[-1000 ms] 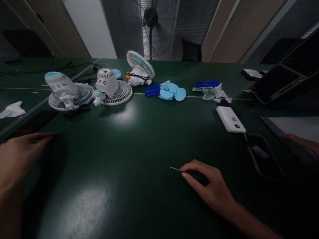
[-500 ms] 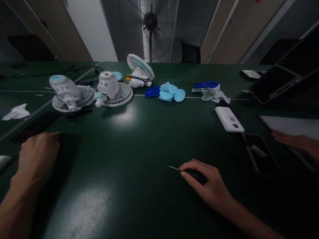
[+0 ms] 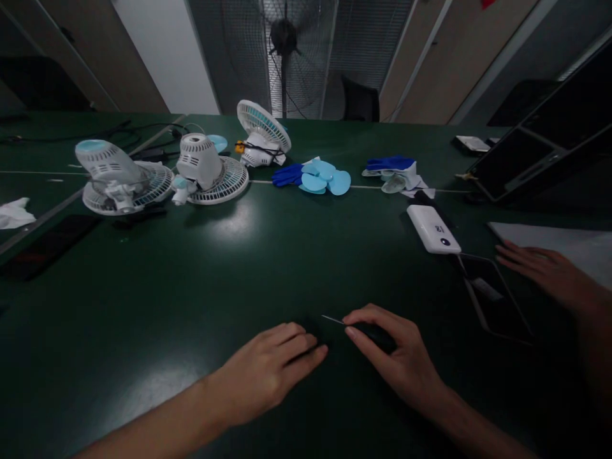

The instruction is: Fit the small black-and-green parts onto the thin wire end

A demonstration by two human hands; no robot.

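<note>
My right hand (image 3: 399, 354) holds a screwdriver (image 3: 377, 336) by its dark rounded handle, thumb and forefinger at the front of it. The thin metal shaft points left, low over the green table (image 3: 229, 274). Just left of the screwdriver tip is my left hand (image 3: 268, 366), palm down, with its fingers bent and close together. A dark patch lies under those fingertips; whether it is a small object or shadow I cannot make out.
Across the table stand white fan parts (image 3: 201, 162), a tilted fan head (image 3: 262, 131), light-blue fan blades (image 3: 325, 177) and blue-white gloves (image 3: 392, 167). A white power bank (image 3: 433, 228) is joined to a phone (image 3: 495, 296) at right. Another person's hand (image 3: 549, 271) rests beside a pale sheet (image 3: 574, 242).
My left hand has swung from the far left of the table to the middle, close to the screwdriver tip. My right hand keeps its grip almost unmoved. The view has turned slightly right.
</note>
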